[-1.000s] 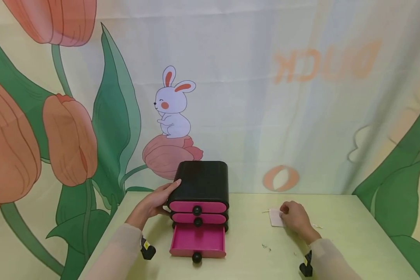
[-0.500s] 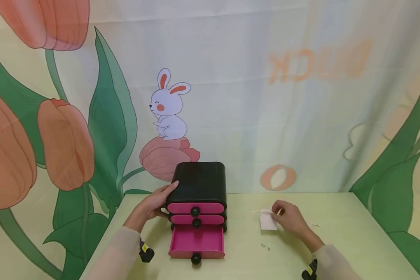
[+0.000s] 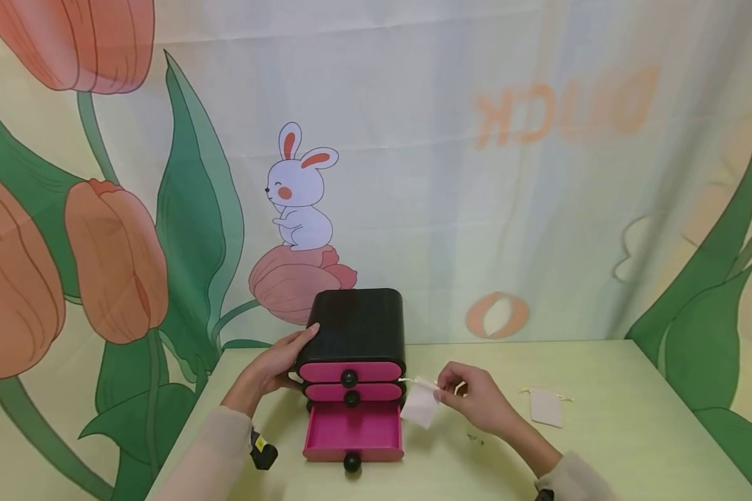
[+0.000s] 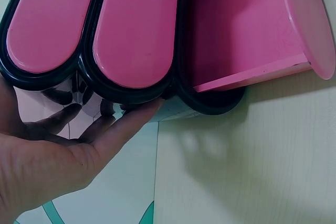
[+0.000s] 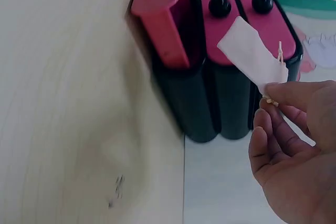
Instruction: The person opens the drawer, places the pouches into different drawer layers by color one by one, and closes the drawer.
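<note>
A black desktop drawer unit (image 3: 357,320) with pink drawer fronts stands on the table, its bottom drawer (image 3: 354,456) pulled out. No contents show in that drawer. My left hand (image 3: 277,363) rests against the unit's left side, the thumb at its top edge; in the left wrist view the fingers (image 4: 126,127) touch the side. With thumb and fingertips my right hand (image 3: 479,400) pinches a small white drawstring pouch (image 3: 420,407) by its corded top, just right of the open drawer. The pouch (image 5: 254,51) hangs in front of the unit in the right wrist view.
Another small drawstring pouch (image 3: 546,407) lies on the table (image 3: 627,431) to the right of my right hand. Some small dark marks (image 3: 475,439) show on the tabletop near the drawer. A printed curtain (image 3: 426,209) hangs behind the table.
My right hand has lifted the pouch off the table and carried it left to the drawer unit. The other pouch is now uncovered. My left hand stays on the unit.
</note>
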Demonstrator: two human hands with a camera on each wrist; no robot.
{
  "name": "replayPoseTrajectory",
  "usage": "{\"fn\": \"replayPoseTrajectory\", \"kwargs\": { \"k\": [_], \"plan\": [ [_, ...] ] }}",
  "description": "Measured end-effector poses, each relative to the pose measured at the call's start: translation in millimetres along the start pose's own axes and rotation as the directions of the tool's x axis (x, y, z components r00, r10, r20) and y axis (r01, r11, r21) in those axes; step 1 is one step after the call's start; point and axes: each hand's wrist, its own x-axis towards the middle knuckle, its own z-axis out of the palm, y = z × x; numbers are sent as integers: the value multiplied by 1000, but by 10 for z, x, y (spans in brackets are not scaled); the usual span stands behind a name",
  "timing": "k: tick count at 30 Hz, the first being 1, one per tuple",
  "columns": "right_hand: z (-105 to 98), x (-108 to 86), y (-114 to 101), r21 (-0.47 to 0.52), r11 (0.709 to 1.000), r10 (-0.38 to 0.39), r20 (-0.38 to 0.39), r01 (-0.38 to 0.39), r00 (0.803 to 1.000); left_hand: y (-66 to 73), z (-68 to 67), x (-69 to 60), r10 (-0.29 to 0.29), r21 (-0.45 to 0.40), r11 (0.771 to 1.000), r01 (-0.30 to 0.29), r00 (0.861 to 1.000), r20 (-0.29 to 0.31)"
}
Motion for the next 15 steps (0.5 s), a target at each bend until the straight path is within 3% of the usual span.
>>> {"fn": "replayPoseTrajectory", "kwargs": {
  "k": [7,15],
  "plan": [
    [343,84,-265,64,998,-11,0,11,1000,-3,-15,-2,7,0,1000,-7,1000,-1],
    [754,168,-462,71,994,-84,-28,86,996,-4,5,-1,5,6,1000,-4,1000,-6]
  ]
}}
